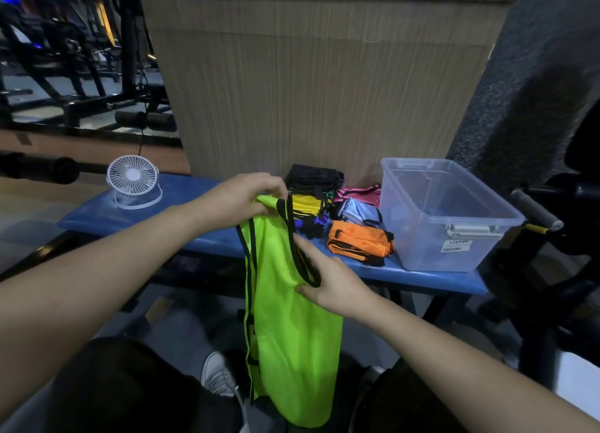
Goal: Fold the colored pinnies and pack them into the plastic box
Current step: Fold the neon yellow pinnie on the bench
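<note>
Both hands on the lime pinny (292, 328): left hand (240, 199) pinches its top, right hand (337, 286) apparently pinches the black-trimmed armhole edge.

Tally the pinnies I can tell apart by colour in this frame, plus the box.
Neon green pinny, held up in both hands: 1
Orange pinny: 1
Pink pinny: 1
Light blue pinny: 1
Yellow pinny: 1
Black pinny: 1
Clear plastic box: 1
Total: 7. Green and purple edges in the pile are too hidden to count.
</note>
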`<action>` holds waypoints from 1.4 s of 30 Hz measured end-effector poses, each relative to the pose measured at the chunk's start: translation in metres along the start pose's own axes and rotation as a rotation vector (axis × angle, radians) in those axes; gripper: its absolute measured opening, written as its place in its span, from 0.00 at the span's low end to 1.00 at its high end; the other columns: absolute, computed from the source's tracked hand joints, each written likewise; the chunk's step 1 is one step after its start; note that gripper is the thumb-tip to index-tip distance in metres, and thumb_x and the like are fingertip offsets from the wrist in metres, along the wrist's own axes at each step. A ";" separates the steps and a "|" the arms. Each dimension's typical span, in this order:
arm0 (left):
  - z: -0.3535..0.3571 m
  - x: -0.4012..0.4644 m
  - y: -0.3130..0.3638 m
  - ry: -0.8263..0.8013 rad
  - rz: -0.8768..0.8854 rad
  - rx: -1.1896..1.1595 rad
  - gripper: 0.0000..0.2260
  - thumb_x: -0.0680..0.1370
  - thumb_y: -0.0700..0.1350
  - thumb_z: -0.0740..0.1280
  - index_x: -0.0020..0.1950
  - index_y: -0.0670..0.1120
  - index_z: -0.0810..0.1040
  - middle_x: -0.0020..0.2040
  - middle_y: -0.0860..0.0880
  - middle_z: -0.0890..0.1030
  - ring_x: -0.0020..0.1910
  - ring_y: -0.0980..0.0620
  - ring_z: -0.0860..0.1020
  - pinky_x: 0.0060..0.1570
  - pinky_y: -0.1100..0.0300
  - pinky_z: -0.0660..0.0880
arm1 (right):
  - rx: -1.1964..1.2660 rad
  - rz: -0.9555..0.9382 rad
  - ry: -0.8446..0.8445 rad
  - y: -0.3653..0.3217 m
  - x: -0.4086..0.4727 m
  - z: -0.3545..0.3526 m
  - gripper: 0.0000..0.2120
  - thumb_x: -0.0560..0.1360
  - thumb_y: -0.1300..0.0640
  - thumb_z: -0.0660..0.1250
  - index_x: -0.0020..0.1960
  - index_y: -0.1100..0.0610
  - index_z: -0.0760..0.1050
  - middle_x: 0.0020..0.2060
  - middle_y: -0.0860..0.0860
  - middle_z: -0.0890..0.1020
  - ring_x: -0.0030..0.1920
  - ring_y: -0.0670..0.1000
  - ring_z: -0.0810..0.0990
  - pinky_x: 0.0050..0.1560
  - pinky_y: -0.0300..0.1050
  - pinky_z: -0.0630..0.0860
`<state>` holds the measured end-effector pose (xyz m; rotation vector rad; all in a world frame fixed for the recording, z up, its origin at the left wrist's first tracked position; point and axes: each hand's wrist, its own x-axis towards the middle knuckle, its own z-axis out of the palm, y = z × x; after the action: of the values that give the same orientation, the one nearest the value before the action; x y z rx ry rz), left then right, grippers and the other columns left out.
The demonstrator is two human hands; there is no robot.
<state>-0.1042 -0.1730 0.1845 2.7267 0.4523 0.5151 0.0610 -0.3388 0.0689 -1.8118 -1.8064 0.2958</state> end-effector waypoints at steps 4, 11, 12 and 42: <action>0.001 0.001 0.001 -0.047 0.015 -0.038 0.21 0.72 0.31 0.71 0.48 0.59 0.80 0.49 0.57 0.76 0.52 0.55 0.77 0.53 0.58 0.72 | 0.000 -0.039 -0.066 0.005 0.005 0.003 0.25 0.73 0.55 0.71 0.68 0.47 0.70 0.52 0.47 0.81 0.54 0.56 0.80 0.54 0.50 0.77; -0.004 -0.004 -0.001 -0.023 -0.017 -0.116 0.20 0.73 0.32 0.71 0.46 0.60 0.80 0.49 0.55 0.78 0.51 0.58 0.78 0.50 0.65 0.72 | -0.078 -0.115 -0.105 0.008 0.002 0.004 0.09 0.77 0.55 0.68 0.44 0.60 0.73 0.42 0.55 0.78 0.47 0.60 0.78 0.45 0.52 0.73; -0.005 -0.004 -0.001 -0.015 -0.027 -0.124 0.20 0.73 0.30 0.70 0.47 0.58 0.81 0.49 0.55 0.78 0.50 0.60 0.78 0.49 0.68 0.71 | -0.095 -0.080 -0.133 0.008 0.002 0.003 0.11 0.78 0.55 0.68 0.42 0.60 0.73 0.41 0.56 0.77 0.47 0.60 0.78 0.44 0.51 0.71; -0.100 -0.007 -0.008 0.010 -0.266 -0.130 0.09 0.73 0.41 0.77 0.49 0.52 0.83 0.44 0.52 0.85 0.45 0.53 0.82 0.52 0.54 0.76 | -0.175 -0.141 0.282 0.010 0.007 -0.076 0.18 0.74 0.43 0.72 0.49 0.45 0.63 0.31 0.44 0.70 0.34 0.47 0.66 0.36 0.48 0.67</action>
<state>-0.1520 -0.1425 0.2675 2.4904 0.7429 0.4685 0.1100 -0.3487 0.1273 -1.7285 -1.7903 -0.1698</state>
